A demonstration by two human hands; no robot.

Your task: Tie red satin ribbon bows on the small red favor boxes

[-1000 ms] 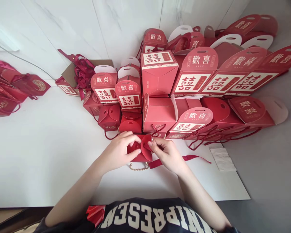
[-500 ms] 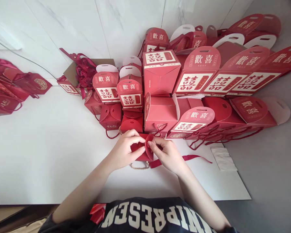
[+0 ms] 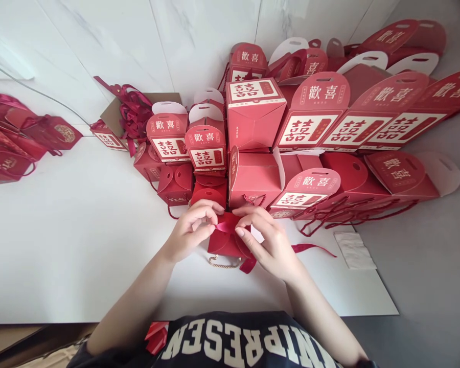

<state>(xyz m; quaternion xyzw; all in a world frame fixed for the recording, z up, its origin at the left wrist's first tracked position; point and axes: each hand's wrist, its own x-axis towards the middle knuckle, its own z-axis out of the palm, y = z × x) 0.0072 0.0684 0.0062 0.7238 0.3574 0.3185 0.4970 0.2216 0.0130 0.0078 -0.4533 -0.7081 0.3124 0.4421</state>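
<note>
A small red gift box (image 3: 227, 246) stands on the white table in front of me, its top flaps folded inward. My left hand (image 3: 193, 230) pinches a shiny red ribbon (image 3: 224, 226) at the top of the box, thumb against fingertips. On the other side, my right hand (image 3: 270, 243) has its curled fingers and thumb closed at the flap edge, partly covering the box. A beige rope handle (image 3: 224, 262) hangs from the near side. One ribbon tail droops beside it, and another lies on the table past my right wrist.
Large red boxes (image 3: 310, 130) are stacked behind and to the right. Smaller boxes (image 3: 175, 185) stand just beyond my left hand. An open carton (image 3: 164, 97) holds bundled ribbons (image 3: 132, 115). More red boxes (image 3: 7, 158) sit far left; a white tissue packet (image 3: 354, 250) lies right.
My hands have moved apart from the upright flap between them. The flaps now lie lower, and a stretch of ribbon shows at my left fingertips. The near ribbon tail has shifted.
</note>
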